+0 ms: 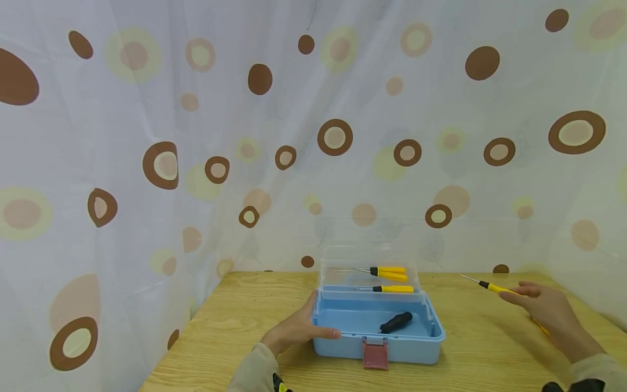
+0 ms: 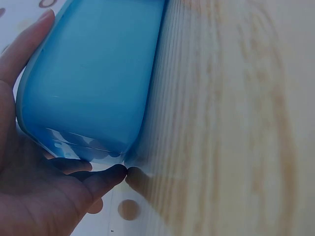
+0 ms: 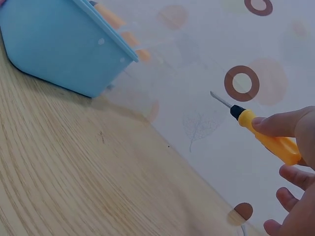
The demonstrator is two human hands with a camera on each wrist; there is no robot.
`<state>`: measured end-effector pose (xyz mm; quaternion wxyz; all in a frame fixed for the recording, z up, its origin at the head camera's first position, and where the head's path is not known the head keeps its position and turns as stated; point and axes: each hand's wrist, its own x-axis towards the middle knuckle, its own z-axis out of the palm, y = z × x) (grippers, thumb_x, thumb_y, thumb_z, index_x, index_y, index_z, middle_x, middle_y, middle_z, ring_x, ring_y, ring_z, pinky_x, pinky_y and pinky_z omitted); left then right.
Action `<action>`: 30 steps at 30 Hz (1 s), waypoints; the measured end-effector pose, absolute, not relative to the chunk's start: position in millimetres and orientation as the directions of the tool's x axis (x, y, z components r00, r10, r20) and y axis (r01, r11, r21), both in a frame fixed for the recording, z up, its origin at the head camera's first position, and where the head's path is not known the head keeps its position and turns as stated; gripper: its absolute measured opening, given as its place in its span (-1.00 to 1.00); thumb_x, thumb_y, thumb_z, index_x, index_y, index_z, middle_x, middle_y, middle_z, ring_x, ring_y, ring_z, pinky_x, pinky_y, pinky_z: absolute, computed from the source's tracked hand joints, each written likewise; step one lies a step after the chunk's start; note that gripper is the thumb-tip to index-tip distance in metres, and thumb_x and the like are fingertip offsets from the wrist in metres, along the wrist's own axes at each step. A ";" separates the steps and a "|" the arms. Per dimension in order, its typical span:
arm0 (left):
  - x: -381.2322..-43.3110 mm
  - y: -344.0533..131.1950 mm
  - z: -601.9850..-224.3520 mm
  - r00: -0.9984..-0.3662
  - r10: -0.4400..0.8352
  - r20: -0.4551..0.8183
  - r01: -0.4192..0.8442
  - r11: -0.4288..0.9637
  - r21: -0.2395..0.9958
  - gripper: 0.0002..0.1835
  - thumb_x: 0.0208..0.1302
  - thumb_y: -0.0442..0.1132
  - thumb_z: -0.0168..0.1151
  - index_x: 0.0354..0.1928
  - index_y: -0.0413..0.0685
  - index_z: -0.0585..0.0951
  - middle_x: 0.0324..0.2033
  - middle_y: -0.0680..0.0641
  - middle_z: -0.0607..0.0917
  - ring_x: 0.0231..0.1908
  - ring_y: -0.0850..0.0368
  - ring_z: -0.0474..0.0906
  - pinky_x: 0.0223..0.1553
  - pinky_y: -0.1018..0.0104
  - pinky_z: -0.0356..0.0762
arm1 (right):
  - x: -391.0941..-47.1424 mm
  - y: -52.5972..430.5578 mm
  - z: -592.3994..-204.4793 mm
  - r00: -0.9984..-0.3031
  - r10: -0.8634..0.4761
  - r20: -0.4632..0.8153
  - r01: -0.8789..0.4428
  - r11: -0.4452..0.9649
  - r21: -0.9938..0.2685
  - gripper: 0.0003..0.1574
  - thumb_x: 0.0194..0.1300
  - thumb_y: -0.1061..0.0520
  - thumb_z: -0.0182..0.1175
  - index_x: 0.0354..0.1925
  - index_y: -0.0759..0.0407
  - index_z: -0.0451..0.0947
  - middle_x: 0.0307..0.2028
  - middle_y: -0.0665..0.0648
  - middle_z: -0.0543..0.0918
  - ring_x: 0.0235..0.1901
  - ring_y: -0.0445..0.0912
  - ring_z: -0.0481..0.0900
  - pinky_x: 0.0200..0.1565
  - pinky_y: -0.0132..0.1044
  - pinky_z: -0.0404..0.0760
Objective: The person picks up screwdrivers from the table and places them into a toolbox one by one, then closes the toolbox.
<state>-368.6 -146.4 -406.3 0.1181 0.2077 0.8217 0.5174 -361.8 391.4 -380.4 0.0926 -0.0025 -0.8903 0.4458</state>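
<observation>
My left hand (image 1: 297, 330) grips the left end of an open light-blue toolbox (image 1: 338, 345), its thumb along the front rim. In the left wrist view, fingers (image 2: 106, 179) curl round the box's end. My right hand (image 1: 546, 311), right of the box, pinches a yellow-handled screwdriver (image 3: 268, 140) between thumb and fingers. Its metal tip points up and left, toward the wall. A black-handled screwdriver (image 1: 396, 323) lies inside the box. Several yellow screwdrivers (image 1: 397, 289) show at the clear lid; whether in it or behind it I cannot tell. A yellow piece (image 1: 540, 325) peeks out below my right hand.
The clear lid (image 1: 338, 256) leans back behind the box. A pink latch (image 1: 375, 356) hangs down at the front. All this stands on a wooden table (image 1: 245, 305). A white sheet with brown circles (image 1: 294, 65) hangs behind and at the left.
</observation>
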 end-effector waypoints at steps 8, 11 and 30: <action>-371.4 -145.7 -408.1 -0.881 0.471 0.033 0.226 0.359 0.906 0.39 0.14 0.12 0.56 0.67 0.03 -0.31 0.57 -0.19 0.06 0.46 -0.22 0.15 0.40 -0.31 0.09 | -365.4 375.3 -373.5 -0.989 0.024 0.146 -0.107 0.568 -0.816 0.09 0.50 -0.29 0.19 0.38 0.68 0.23 0.52 0.59 -0.09 0.41 0.63 -0.17 0.18 0.54 0.16; -372.8 -146.2 -409.0 -0.877 0.478 0.037 0.229 0.350 0.908 0.39 0.13 0.12 0.57 0.67 0.07 -0.31 0.55 -0.16 0.12 0.43 -0.20 0.19 0.40 -0.30 0.11 | -366.0 369.3 -370.5 -0.989 0.019 0.148 -0.115 0.538 -0.835 0.07 0.49 -0.27 0.21 0.37 0.67 0.24 0.53 0.57 -0.10 0.42 0.62 -0.16 0.20 0.55 0.14; -372.8 -146.0 -409.3 -0.873 0.486 0.043 0.239 0.348 0.906 0.35 0.19 0.06 0.54 0.67 0.01 -0.32 0.56 -0.18 0.09 0.42 -0.19 0.19 0.40 -0.30 0.09 | -375.7 316.2 -363.1 -0.969 -0.114 0.217 -0.245 0.514 -0.822 -0.20 0.48 -0.07 0.30 0.22 0.66 0.43 0.50 0.57 0.05 0.43 0.57 -0.07 0.21 0.52 0.18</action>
